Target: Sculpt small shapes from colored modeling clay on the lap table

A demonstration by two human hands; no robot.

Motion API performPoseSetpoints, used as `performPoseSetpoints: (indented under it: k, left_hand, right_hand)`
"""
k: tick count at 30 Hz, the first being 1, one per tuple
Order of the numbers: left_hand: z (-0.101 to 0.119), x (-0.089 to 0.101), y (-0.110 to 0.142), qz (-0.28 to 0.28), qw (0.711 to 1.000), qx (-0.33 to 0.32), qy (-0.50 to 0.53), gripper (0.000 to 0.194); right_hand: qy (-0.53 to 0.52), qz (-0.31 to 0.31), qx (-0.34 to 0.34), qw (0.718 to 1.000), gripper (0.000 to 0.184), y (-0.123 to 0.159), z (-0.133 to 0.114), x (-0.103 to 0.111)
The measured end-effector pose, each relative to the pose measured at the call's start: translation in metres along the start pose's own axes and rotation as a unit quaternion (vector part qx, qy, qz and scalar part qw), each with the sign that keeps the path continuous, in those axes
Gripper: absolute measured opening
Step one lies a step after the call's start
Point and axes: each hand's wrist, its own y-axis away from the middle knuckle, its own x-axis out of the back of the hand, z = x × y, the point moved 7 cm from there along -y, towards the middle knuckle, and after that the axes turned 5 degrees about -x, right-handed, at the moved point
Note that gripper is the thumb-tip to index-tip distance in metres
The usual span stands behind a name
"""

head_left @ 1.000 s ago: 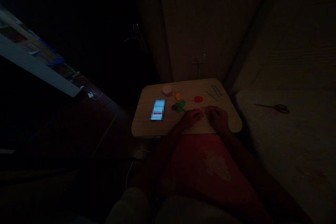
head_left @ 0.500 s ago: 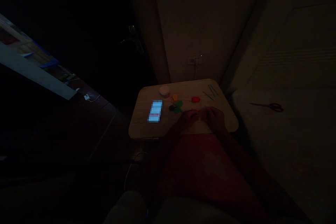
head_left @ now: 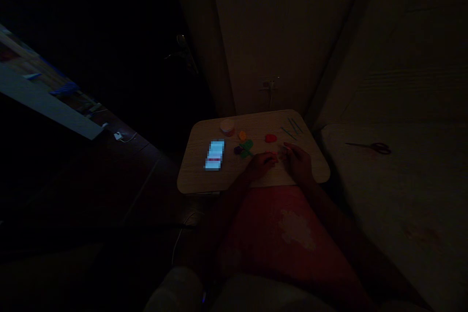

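The room is very dark. My left hand [head_left: 261, 162] and my right hand [head_left: 298, 161] rest close together on a small wooden table [head_left: 204, 180]. Between their fingertips lies a small pinkish lump of clay [head_left: 275, 155], which both hands pinch. A red clay piece [head_left: 271, 138] lies just beyond them. Green clay [head_left: 247, 147], a dark purple bit [head_left: 238, 149] and an orange bit [head_left: 242, 135] sit left of my left hand.
A lit phone [head_left: 214, 154] lies on the table's left part, a small round tub [head_left: 227, 127] behind it. Thin green sticks [head_left: 291, 128] lie at the back right. Scissors [head_left: 371, 146] rest on the bed to the right. A wall socket [head_left: 269, 84] is behind the table.
My hands stay together over the pinkish clay, with the right fingers now stretched a little further forward. The view has drifted slightly, shifting everything a bit left.
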Motion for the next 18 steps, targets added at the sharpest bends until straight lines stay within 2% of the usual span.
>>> performPoseSetpoints:
  k: [8,15,18]
  left_hand:
    - [-0.0003,0.0001,-0.0004,0.002,1.000,0.000,-0.007,0.025]
    - [0.0072,0.0030,-0.0004,0.011,1.000,-0.009,-0.011,0.021]
    - [0.0080,0.0027,-0.0002,0.004,1.000,0.002,-0.022,0.021]
  right_hand:
    - [0.022,0.009,-0.013,1.000,0.036,0.0016,-0.0044,0.0007]
    - [-0.014,0.002,-0.038,0.999,0.041,0.0035,-0.0004,-0.0011]
    - [-0.042,-0.001,-0.057,0.997,0.037,0.0040,0.0019,-0.0023]
